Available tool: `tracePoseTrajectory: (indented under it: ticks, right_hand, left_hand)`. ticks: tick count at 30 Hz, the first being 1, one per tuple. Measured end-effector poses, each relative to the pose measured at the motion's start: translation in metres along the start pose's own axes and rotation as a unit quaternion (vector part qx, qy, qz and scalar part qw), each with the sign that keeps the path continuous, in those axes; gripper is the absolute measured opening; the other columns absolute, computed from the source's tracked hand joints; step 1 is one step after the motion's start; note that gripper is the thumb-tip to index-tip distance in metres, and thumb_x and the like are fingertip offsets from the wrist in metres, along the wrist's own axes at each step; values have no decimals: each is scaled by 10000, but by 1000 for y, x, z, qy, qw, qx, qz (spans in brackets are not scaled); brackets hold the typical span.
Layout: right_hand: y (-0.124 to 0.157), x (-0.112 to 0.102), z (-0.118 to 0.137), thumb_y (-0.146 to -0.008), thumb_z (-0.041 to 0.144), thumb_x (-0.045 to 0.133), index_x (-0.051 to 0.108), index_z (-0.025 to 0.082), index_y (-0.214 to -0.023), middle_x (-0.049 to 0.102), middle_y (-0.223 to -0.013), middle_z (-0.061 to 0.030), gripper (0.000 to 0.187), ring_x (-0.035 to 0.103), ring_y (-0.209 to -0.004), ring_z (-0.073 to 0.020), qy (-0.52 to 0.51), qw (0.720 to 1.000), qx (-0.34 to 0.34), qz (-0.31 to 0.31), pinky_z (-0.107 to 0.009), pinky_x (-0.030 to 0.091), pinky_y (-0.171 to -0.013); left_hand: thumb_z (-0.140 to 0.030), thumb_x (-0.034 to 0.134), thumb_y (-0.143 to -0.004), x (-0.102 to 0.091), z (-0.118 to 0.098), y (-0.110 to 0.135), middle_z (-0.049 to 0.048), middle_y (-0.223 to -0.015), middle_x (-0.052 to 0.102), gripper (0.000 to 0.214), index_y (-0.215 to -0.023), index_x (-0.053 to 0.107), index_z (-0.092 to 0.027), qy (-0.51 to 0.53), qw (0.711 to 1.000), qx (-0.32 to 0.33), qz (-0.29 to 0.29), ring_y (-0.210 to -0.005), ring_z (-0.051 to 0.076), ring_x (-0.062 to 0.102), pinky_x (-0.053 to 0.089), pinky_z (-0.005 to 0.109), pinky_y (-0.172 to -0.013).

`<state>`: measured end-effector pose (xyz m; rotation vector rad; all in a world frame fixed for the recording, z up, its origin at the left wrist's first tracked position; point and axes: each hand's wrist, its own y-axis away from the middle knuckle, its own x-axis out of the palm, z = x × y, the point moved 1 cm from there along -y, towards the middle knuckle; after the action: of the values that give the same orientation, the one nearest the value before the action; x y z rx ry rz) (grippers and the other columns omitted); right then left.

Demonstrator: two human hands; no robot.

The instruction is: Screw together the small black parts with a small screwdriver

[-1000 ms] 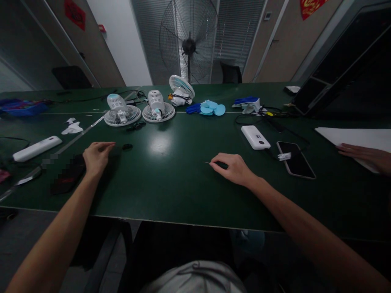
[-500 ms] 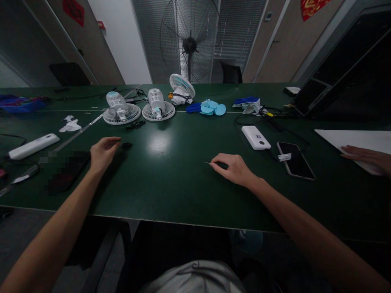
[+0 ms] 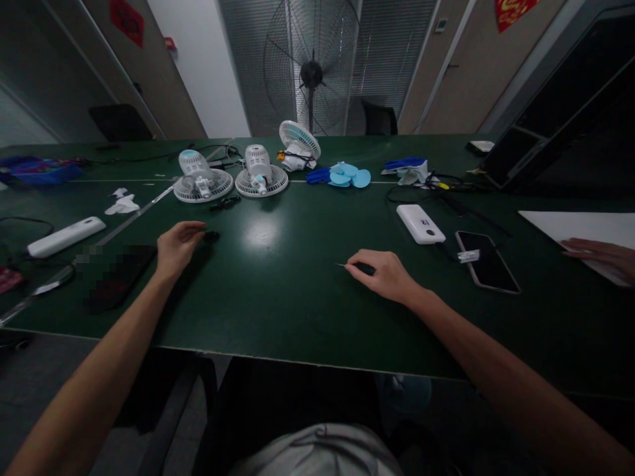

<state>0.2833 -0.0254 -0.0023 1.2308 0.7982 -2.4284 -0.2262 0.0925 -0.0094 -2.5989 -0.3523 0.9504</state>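
My right hand (image 3: 384,272) rests on the green table, its fingers closed around a small screwdriver (image 3: 366,268) with a black handle. The thin metal shaft points left. On the other side, my left hand (image 3: 177,250) has thumb and fingers pinched together just above the table. Right by those fingertips is a small dark thing (image 3: 212,236), too unclear to name. Whether the pinch holds anything is hidden. Two small white fans (image 3: 202,186) (image 3: 261,182) lie face down beyond the left hand, and a third fan (image 3: 299,144) leans behind them.
Light-blue fan blades (image 3: 350,174) lie beside a blue glove (image 3: 317,175). A white power bank (image 3: 421,224) and a phone (image 3: 487,262) are on the right. Another person's hand (image 3: 600,254) touches a white sheet (image 3: 575,225). A white bar-shaped device (image 3: 67,237) lies left.
The whole view has shifted slightly, so things appear a little further right. My left fingertips are slightly closer to the small dark thing. The right hand keeps its grip on the screwdriver.
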Motion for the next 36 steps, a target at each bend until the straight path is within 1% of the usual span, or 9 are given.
tracePoseTrajectory:
  ticks: [4, 7, 10, 15, 20, 25, 28, 32, 36]
  right_hand:
    - [0, -1, 1, -1043, 353, 576, 716, 217, -1129, 746, -1034, -40, 213, 705, -891, -200, 2, 1000, 0, 2, -346, 554, -770]
    - [0, -1, 2, -1045, 352, 570, 716, 218, -1122, 747, -1030, -38, 213, 704, -880, -196, 2, 1000, 0, 2, -332, 551, -737]
    - [0, 0, 2, -1046, 364, 564, 720, 221, -1112, 748, -1024, -39, 221, 702, -869, -196, 2, 1000, 1, 2, -331, 548, -734]
    - [0, 0, 1, -1050, 374, 557, 718, 216, -1117, 748, -1028, -45, 235, 701, -875, -199, 2, 1000, 5, 4, -327, 547, -728]
    - [1, -1, 1, -1047, 366, 565, 718, 217, -1124, 748, -1031, -45, 227, 701, -878, -196, 2, 1000, 5, 11, -322, 549, -727]
    - [1, -1, 0, -1043, 361, 569, 718, 221, -1137, 748, -1039, -46, 225, 703, -869, -199, 2, 1000, 6, 11, -326, 552, -710]
    - [1, -1, 0, -1042, 358, 571, 719, 222, -1134, 748, -1042, -45, 222, 706, -876, -200, 2, 1000, 3, 10, -333, 557, -725]
    - [0, 0, 1, -1039, 359, 575, 718, 219, -1125, 747, -1030, -44, 218, 705, -881, -203, 6, 1000, 1, 8, -334, 555, -724]
    - [0, 0, 3, -1041, 363, 570, 720, 218, -1114, 746, -1016, -42, 221, 702, -867, -200, 8, 1000, 0, 5, -325, 549, -707]
  left_hand:
    - [-343, 693, -831, -2, -1, 0, 66, -1170, 731, 341, -1122, 718, -167, -15, 1000, 6, -4, -1045, 231, 694, 521, 388, -1033]
    - [-407, 710, -791, -2, 0, -1, 87, -1200, 728, 407, -1129, 716, -182, 6, 1000, -7, 27, -1087, 277, 691, 515, 436, -1052]
    - [-417, 734, -745, -1, 2, -3, 106, -1189, 733, 470, -1145, 702, -173, 27, 998, -26, 51, -1120, 297, 683, 503, 460, -1076]
    - [-388, 761, -717, 1, 5, -5, 95, -1175, 736, 468, -1138, 700, -192, 55, 996, -42, 49, -1130, 286, 686, 513, 440, -1079]
    - [-380, 757, -727, 0, 4, -7, 96, -1186, 729, 472, -1153, 695, -186, 44, 996, -49, 53, -1143, 279, 677, 512, 430, -1078]
    - [-371, 756, -730, 1, -1, -7, 103, -1178, 724, 498, -1179, 685, -169, 41, 996, -49, 56, -1130, 255, 674, 521, 391, -1048]
    - [-375, 751, -724, 1, -4, -6, 112, -1184, 720, 518, -1191, 678, -163, 44, 995, -62, 61, -1130, 257, 672, 521, 387, -1040]
    - [-387, 758, -716, 2, -3, -6, 114, -1189, 721, 541, -1200, 675, -161, 49, 995, -55, 66, -1124, 252, 674, 511, 386, -1047]
    - [-443, 762, -714, 2, 1, -7, 120, -1199, 719, 595, -1230, 677, -159, 17, 996, -57, 64, -1097, 248, 678, 523, 370, -1006]
